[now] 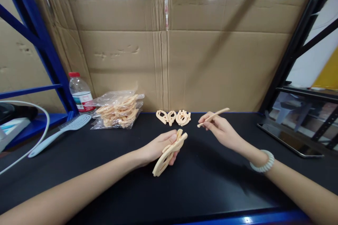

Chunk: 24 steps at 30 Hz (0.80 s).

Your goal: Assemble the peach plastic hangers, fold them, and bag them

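My left hand (162,146) is closed around a small bunch of cream, curved loop-shaped plastic pieces (169,154) that look like banana hair clips; their exact number is hard to tell. In my right hand (219,128), fingers pinch one slim cream piece (220,111) of similar colour, seen edge-on and tilted up to the right. Beyond both hands, several more cream loop pieces (171,117) lie in a short row on the black table, some overlapping at the right end.
Clear plastic bags of cream pieces (118,110) are stacked at back left. Beside them stand a red-capped bottle (80,93) and a pale blue hairbrush (62,132). A white cable (43,130) curves at left. A dark flat device (290,140) lies right. Cardboard (232,59) walls the back.
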Motion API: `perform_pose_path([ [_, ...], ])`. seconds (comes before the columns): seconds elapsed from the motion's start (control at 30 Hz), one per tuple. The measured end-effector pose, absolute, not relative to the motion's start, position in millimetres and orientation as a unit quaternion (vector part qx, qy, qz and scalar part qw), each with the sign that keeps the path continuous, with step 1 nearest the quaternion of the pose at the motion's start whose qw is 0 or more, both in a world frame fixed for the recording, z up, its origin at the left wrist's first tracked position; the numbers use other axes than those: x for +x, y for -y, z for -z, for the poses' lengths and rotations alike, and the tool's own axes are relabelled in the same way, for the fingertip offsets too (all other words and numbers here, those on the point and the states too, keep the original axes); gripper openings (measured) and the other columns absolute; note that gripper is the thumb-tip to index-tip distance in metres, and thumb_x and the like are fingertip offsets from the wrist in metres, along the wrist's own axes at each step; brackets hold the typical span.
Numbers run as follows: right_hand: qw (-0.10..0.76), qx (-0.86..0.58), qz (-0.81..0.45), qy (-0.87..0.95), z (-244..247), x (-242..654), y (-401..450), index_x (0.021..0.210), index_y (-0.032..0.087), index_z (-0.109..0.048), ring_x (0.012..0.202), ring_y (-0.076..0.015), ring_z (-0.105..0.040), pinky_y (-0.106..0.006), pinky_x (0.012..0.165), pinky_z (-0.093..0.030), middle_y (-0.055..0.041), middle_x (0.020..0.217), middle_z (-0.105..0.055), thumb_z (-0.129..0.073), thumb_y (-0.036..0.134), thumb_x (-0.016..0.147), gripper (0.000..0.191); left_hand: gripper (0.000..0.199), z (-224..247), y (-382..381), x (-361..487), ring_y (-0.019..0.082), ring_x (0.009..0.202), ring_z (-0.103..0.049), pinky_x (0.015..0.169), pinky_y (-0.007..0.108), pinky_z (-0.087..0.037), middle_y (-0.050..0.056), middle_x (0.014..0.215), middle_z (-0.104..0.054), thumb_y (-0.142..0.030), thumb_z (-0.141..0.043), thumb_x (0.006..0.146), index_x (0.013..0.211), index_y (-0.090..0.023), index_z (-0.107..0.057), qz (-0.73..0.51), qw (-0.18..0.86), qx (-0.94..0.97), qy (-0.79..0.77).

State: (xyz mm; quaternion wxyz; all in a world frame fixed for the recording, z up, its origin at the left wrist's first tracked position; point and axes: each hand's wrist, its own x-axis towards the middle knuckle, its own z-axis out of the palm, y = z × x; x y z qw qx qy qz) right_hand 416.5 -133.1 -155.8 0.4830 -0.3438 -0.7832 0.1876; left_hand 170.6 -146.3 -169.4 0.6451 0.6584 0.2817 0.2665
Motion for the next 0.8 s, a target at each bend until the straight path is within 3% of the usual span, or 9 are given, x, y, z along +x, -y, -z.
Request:
perform_pose_path([
  [0.07, 0.441, -0.38, -0.272, 0.766, 163.1, 426.5, 119.8, 0.099, 0.018, -0.058, 0.066, -0.0137, -0.056, -0.029, 0.06, -0.048, -0.0043, 0.085, -0.061, -0.051, 0.028, 0.087, 0.017, 0.031, 169.4, 141.5, 170.4, 0.011, 0.051, -0.055, 0.054, 0.025, -0.043, -0.002, 0.066, -0.054, -0.049, -0.048, 0.09, 0.085, -0.018, -0.046, -0.298, 0.701, 0.582, -0.284],
  [0.13, 0.396, -0.421, -0.326, 0.748, 169.9, 433.7, 110.8, 0.115, 0.017, -0.052, 0.063, -0.0142, -0.057, -0.029, 0.06, -0.048, -0.0012, 0.075, -0.061, -0.055, 0.026, 0.082, 0.035, 0.028, 167.0, 139.0, 169.2, 0.011, 0.056, -0.055, 0.058, 0.025, -0.044, 0.0, 0.068, -0.055, -0.045, -0.049, 0.09, 0.088, -0.017, -0.048, -0.312, 0.75, 0.5, -0.3],
  [0.23, 0.317, -0.482, -0.316, 0.753, 174.4, 438.5, 106.5, 0.126, 0.012, -0.048, 0.064, -0.0158, -0.059, -0.029, 0.063, -0.046, -0.001, 0.068, -0.066, -0.056, 0.02, 0.078, 0.049, 0.03, 162.4, 139.3, 167.0, 0.01, 0.062, -0.054, 0.062, 0.024, -0.046, 0.001, 0.074, -0.055, -0.046, -0.054, 0.087, 0.089, -0.015, -0.052, -0.316, 0.785, 0.436, -0.307],
  [0.33, 0.234, -0.515, -0.27, 0.779, 173.2, 437.1, 109.4, 0.127, 0.006, -0.05, 0.06, -0.0152, -0.056, -0.027, 0.058, -0.041, -0.0033, 0.068, -0.069, -0.053, 0.017, 0.079, 0.049, 0.023, 160.3, 142.2, 167.1, 0.009, 0.066, -0.054, 0.063, 0.021, -0.046, 0.001, 0.08, -0.056, -0.029, -0.07, 0.078, 0.089, -0.013, -0.057, -0.335, 0.758, 0.462, -0.316],
  [0.43, 0.214, -0.524, -0.234, 0.79, 172.6, 432.4, 113.3, 0.129, 0.005, -0.05, 0.061, -0.0154, -0.057, -0.026, 0.057, -0.04, -0.0045, 0.07, -0.069, -0.048, 0.017, 0.082, 0.048, 0.02, 161.5, 145.5, 170.2, 0.01, 0.068, -0.057, 0.068, 0.023, -0.049, 0.005, 0.086, -0.062, -0.016, -0.069, 0.077, 0.094, -0.011, -0.061, -0.362, 0.724, 0.477, -0.342],
  [0.63, 0.191, -0.546, -0.149, 0.802, 178.0, 429.9, 112.8, 0.122, 0.006, -0.057, 0.059, -0.015, -0.058, -0.025, 0.057, -0.041, -0.0078, 0.074, -0.069, -0.041, 0.013, 0.084, 0.041, 0.03, 166.5, 151.4, 173.3, 0.015, 0.086, -0.062, 0.085, 0.03, -0.048, 0.014, 0.117, -0.064, -0.021, -0.062, 0.085, 0.114, -0.012, -0.059, -0.391, 0.714, 0.494, -0.305],
  [0.73, 0.179, -0.541, -0.119, 0.813, 178.5, 432.8, 112.9, 0.113, 0.01, -0.062, 0.057, -0.0149, -0.058, -0.026, 0.057, -0.041, -0.0069, 0.072, -0.068, -0.042, 0.013, 0.085, 0.035, 0.036, 167.8, 152.7, 171.6, 0.015, 0.087, -0.059, 0.079, 0.027, -0.048, 0.014, 0.124, -0.06, -0.028, -0.065, 0.084, 0.117, -0.014, -0.059, -0.393, 0.696, 0.521, -0.3],
  [0.8, 0.216, -0.527, -0.068, 0.819, 176.4, 430.7, 118.0, 0.112, 0.012, -0.062, 0.064, -0.0173, -0.06, -0.028, 0.063, -0.043, -0.0068, 0.073, -0.067, -0.041, 0.015, 0.088, 0.032, 0.038, 168.9, 152.9, 170.8, 0.012, 0.079, -0.057, 0.071, 0.025, -0.047, 0.014, 0.122, -0.06, -0.033, -0.066, 0.083, 0.115, -0.013, -0.059, -0.397, 0.674, 0.545, -0.302],
])
